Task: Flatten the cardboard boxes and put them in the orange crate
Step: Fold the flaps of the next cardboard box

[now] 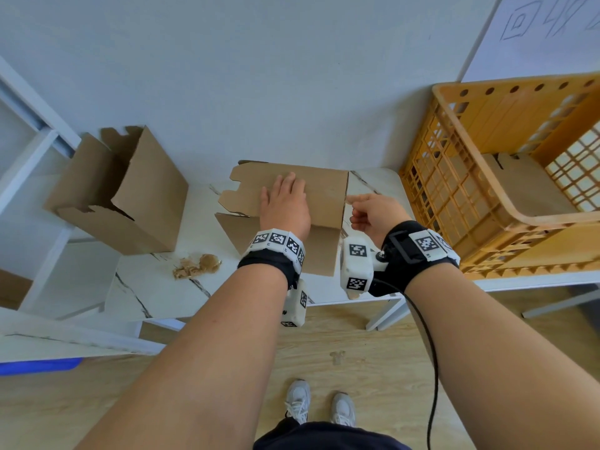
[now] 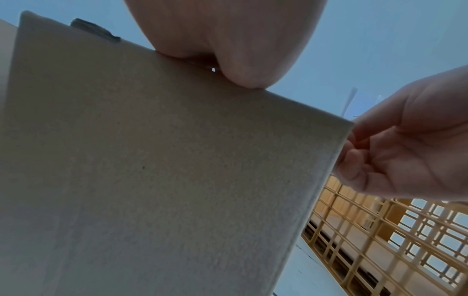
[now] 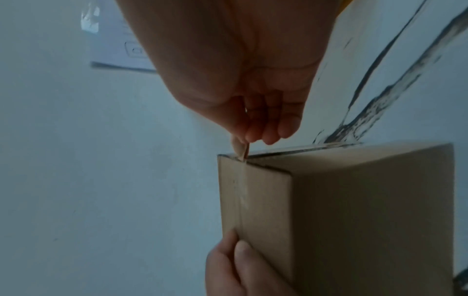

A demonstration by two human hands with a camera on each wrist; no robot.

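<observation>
A brown cardboard box lies on the marble table, its flaps open toward the left. My left hand presses flat on its top face, fingers straight. My right hand is at the box's right edge and pinches a thin strip of tape between thumb and finger at the seam. In the left wrist view the tape strip rises from the box corner beside my right hand. A second box stands open at the left. The orange crate stands at the right and holds flattened cardboard.
Crumpled tape scraps lie on the table in front of the open box. A white shelf frame stands at the far left. The wall is close behind the table, and a white sheet with writing hangs above the crate.
</observation>
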